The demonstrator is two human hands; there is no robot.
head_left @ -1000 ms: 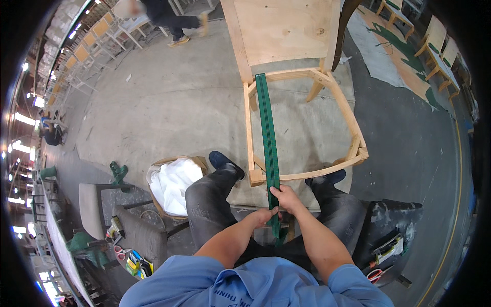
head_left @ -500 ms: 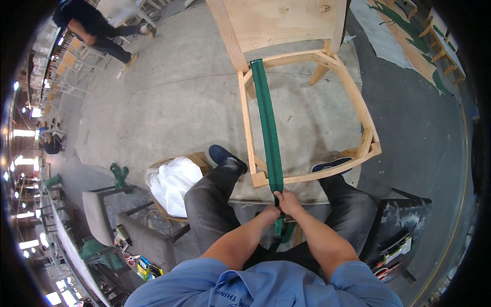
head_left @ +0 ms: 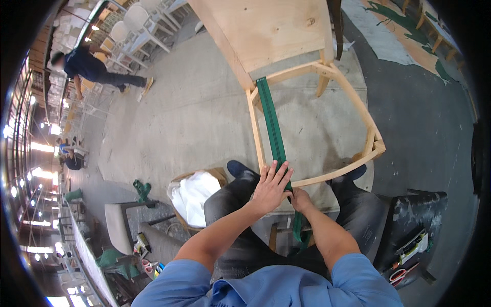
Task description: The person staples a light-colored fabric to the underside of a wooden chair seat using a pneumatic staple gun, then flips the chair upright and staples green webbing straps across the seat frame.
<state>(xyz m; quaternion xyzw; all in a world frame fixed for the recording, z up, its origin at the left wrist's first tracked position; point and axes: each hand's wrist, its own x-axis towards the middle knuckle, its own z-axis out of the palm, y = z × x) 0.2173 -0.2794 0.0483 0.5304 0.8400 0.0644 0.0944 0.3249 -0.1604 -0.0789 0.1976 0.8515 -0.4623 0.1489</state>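
A green webbing strap [head_left: 273, 123] with dark lines runs across the open seat of a bare wooden chair frame [head_left: 358, 100]. Its far end is fixed on the rear rail beside the plywood backrest [head_left: 279, 38]. My left hand [head_left: 271, 189] lies with fingers spread over the strap and the front left corner of the seat, hiding that corner. Just right of it, my right hand [head_left: 302, 200] is closed around the strap where it passes the front rail. The loose tail [head_left: 298, 227] of the strap hangs down between my legs.
A box [head_left: 217, 176] with white material [head_left: 194, 197] stands left of my leg. Scissors lie at both sides, red-handled ones [head_left: 398, 277] on the right. A grey upholstered chair [head_left: 120, 225] sits left. Another person [head_left: 94, 66] walks at far left near white chairs [head_left: 135, 23].
My left hand has let go of its grip low on the strap and moved up, spreading over the front corner. The right hand keeps hold. The other person has moved.
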